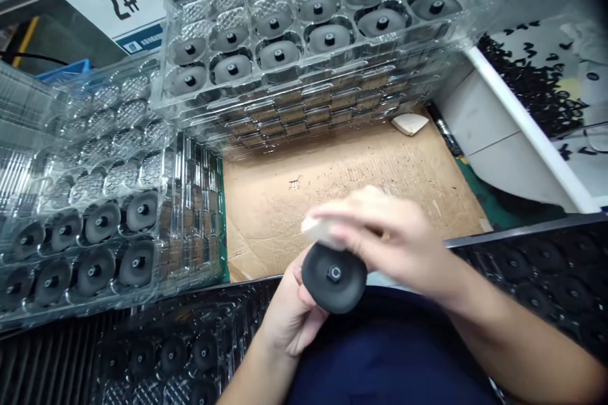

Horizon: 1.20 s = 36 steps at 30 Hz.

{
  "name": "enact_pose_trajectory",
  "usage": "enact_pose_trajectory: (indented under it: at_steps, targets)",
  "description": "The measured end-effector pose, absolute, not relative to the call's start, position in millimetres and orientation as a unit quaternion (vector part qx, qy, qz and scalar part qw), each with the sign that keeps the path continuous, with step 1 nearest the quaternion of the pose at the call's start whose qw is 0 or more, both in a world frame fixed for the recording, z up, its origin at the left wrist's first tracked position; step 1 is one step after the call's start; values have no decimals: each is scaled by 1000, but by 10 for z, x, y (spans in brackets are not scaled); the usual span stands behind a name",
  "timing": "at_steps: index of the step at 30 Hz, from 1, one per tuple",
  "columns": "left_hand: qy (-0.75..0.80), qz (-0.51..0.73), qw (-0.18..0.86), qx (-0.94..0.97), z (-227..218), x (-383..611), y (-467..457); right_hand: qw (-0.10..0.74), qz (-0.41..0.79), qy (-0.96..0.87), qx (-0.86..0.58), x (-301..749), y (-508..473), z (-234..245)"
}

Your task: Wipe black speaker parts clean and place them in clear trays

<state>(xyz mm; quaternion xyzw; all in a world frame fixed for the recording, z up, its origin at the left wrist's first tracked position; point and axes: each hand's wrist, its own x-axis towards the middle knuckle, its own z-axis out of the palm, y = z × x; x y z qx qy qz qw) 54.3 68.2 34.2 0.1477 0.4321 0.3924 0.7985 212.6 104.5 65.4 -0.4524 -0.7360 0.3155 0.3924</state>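
Note:
My left hand (pixel 297 313) grips a round black dished part with a short central stub (pixel 327 285), its fingers wrapped round the edge and underside. A small white pad, perhaps a sponge (pixel 320 231), is pinched in my right hand (pixel 384 234) at the far rim of the black part. This right hand is blurred, and I cannot tell whether the pad touches the rim. Both hands are over the near edge of a cardboard sheet (pixel 266 202). Another whitish wedge-shaped pad (pixel 409 124) lies at the sheet's far right.
Stacked clear plastic trays (pixel 294 85) with similar black parts stand behind the cardboard. More clear trays (pixel 164 221) rise on the left. A white bin (pixel 527 123) at the right holds many small black pieces. Dark trays of parts (pixel 536 266) flank me below.

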Motion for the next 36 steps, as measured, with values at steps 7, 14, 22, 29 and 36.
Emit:
enact_pose_trajectory:
  at_steps: [7, 14, 22, 29, 36]
  targets:
    - [276, 388, 878, 47, 328, 367, 718, 271, 358, -666, -595, 2257, 728, -230]
    - [318, 400, 858, 53, 293, 420, 734, 302, 341, -661, -596, 2181, 766, 121]
    - [407, 502, 758, 84, 168, 466, 621, 319, 351, -757, -448, 1697, 808, 764]
    - [392, 483, 776, 103, 308, 438, 641, 402, 267, -769, -419, 1718, 854, 723]
    - [363, 453, 808, 98, 242, 400, 710, 285, 228, -778, -512, 1993, 767, 794]
